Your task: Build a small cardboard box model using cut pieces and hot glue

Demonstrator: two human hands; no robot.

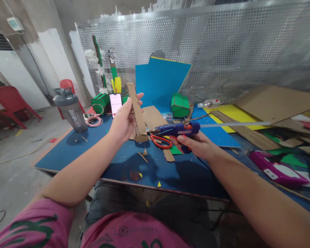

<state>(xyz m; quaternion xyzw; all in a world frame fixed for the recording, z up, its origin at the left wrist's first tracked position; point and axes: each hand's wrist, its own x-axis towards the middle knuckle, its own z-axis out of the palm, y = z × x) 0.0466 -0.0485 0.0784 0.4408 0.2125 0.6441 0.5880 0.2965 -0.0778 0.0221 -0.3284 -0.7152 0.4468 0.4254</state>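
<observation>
My left hand (124,119) is closed around a long, narrow piece of folded cardboard (136,106), tilted up over the table. In my right hand (193,143) is a blue hot glue gun (179,130), my fingers wrapped round its handle. Its nozzle points left and meets or nearly meets the lower end of the cardboard; I cannot tell whether they touch. A long clear glue stick (235,124) sticks out of the gun's back. Beneath the gun lie scissors with red handles (161,142), partly hidden, among cardboard scraps (168,155).
On the blue table (74,151) stand a grey shaker bottle (71,112), a lit phone (115,105) and green boxy pieces (180,105). Blue boards (161,77) lean on a perforated metal panel (222,51). Cardboard sheets (281,101) and a purple device with a cable (276,168) lie right.
</observation>
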